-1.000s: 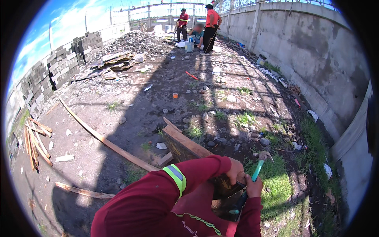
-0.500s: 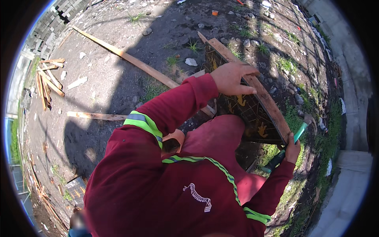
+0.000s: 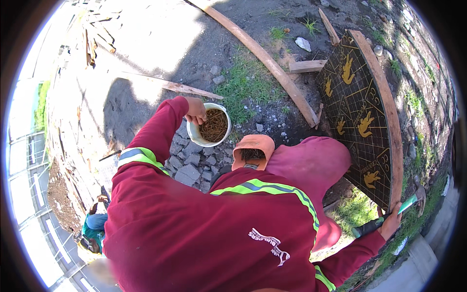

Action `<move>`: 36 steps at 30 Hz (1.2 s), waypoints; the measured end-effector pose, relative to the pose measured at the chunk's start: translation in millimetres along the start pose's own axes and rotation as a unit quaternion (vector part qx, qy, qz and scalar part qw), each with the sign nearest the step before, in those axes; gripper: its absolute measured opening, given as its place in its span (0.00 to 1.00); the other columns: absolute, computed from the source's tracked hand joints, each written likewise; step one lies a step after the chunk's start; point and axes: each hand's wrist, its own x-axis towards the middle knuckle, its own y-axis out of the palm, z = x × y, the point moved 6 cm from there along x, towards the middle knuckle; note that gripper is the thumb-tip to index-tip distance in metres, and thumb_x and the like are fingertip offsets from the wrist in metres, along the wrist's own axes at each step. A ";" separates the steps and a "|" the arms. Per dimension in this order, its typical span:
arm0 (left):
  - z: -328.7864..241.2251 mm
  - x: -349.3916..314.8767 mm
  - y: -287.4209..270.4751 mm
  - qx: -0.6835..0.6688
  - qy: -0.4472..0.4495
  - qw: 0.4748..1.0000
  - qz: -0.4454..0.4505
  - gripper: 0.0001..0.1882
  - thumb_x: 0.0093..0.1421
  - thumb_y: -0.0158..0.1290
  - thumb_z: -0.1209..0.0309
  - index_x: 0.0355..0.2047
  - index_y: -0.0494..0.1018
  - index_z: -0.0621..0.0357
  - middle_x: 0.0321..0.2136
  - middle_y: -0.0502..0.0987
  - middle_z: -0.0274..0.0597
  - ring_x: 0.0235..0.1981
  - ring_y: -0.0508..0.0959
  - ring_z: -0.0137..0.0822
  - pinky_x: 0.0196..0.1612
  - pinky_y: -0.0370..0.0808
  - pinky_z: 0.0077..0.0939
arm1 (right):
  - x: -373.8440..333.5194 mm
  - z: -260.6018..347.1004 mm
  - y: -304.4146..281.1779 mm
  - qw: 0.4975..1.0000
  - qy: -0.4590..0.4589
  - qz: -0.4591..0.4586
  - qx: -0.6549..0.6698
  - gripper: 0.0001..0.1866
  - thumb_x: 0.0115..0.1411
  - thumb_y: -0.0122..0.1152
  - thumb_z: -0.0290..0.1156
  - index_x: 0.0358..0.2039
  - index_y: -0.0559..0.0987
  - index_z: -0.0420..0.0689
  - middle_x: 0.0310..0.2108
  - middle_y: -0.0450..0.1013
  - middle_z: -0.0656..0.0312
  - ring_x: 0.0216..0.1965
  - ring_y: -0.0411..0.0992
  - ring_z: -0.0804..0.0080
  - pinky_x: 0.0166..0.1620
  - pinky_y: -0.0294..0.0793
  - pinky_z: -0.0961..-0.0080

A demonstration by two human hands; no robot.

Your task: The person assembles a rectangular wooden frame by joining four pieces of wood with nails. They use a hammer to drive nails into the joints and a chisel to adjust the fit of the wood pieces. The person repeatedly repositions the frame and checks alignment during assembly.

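My left hand (image 3: 195,111) is at the near-left rim of a white bucket (image 3: 193,134), its fingers bent down together over the brown nails (image 3: 217,125) inside. Whatever those fingertips pinch is hidden. On the right, my right hand (image 3: 390,223) is wrapped round a hammer (image 3: 407,204) with a green handle and dark grip. That hand also rests against the lower end of a dark panel (image 3: 348,117) with yellow prints. A wooden batten (image 3: 385,92) runs along the panel's upper edge, and the panel stands on edge beside my bent leg (image 3: 316,163).
A long timber strip (image 3: 258,51) lies across the soil ahead, with a shorter board (image 3: 177,87) left of it. Broken stones (image 3: 187,174) lie below the bucket. An orange piece with a dark opening (image 3: 254,145) is beside my leg. Another person (image 3: 95,226) is at lower left.
My left hand has let go of the panel's batten and moved left to the bucket, which has come into view. My right hand keeps the hammer against the panel. The view has shifted left.
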 end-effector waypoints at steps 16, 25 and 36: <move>8.7 104.9 51.8 0.120 -0.015 0.909 -0.398 0.17 0.60 0.48 0.66 0.47 0.75 0.57 0.46 0.77 0.53 0.48 0.77 0.52 0.52 0.73 0.42 | -22.2 7.7 10.8 0.998 -0.028 0.052 0.019 0.23 0.63 0.57 0.47 0.48 0.71 0.40 0.40 0.71 0.57 0.33 0.75 0.69 0.28 0.81 0.70; -15.9 83.5 37.8 0.198 -0.036 0.898 -0.392 0.14 0.58 0.50 0.69 0.43 0.74 0.58 0.44 0.77 0.58 0.46 0.77 0.55 0.48 0.73 0.46 | -35.7 8.9 29.4 0.997 -0.056 0.036 0.029 0.18 0.61 0.62 0.43 0.40 0.74 0.40 0.28 0.72 0.65 0.23 0.72 0.79 0.24 0.80 0.77; -303.7 -126.9 77.2 -0.075 0.492 0.867 -0.031 0.13 0.65 0.45 0.74 0.47 0.71 0.67 0.37 0.80 0.44 0.33 0.80 0.30 0.33 0.73 0.19 | -34.5 8.4 37.8 0.993 -0.113 -0.012 -0.044 0.22 0.56 0.64 0.47 0.28 0.74 0.38 0.22 0.72 0.55 0.26 0.72 0.62 0.34 0.69 0.64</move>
